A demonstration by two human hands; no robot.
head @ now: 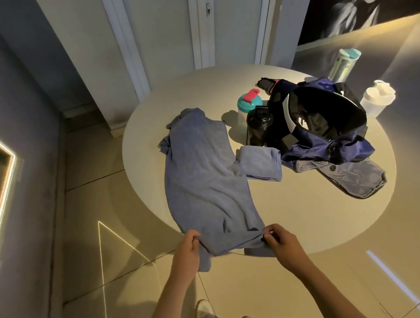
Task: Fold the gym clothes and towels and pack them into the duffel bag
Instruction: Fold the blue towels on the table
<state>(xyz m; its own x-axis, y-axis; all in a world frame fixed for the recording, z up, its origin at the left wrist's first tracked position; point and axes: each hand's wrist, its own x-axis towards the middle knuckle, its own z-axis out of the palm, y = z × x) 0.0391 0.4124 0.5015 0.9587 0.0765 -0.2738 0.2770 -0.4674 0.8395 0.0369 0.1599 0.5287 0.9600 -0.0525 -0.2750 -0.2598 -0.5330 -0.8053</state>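
a long blue-grey terry towel (200, 175) lies stretched along the round cream table (311, 213) from about 10 o'clock down to 6 o'clock, its near end hanging just over the rim toward the person. the left hand (190, 250) pinches the near-left corner between thumb and curled fingers, and the right hand (281, 240) pinches the near-right corner the same way, so both grips are narrow and full of cloth. held apart like this, they spread the edge taut, which looks like the set-up for carrying it up the table to fold the towel in half. the far end is bunched (it would likely need smoothing for a neat fold). a small folded blue towel (261, 165) sits near the table's centre, just beside the long one's right edge, seemingly parked ready for packing. the navy fabric duffel bag (354, 146) lies at 2 o'clock with its mouth gaping toward the person, its inside too dark to read. a black plastic bottle (258, 126) and a teal-lidded shaker bottle (248, 104) stand just beside the bag, toward 12 o'clock.
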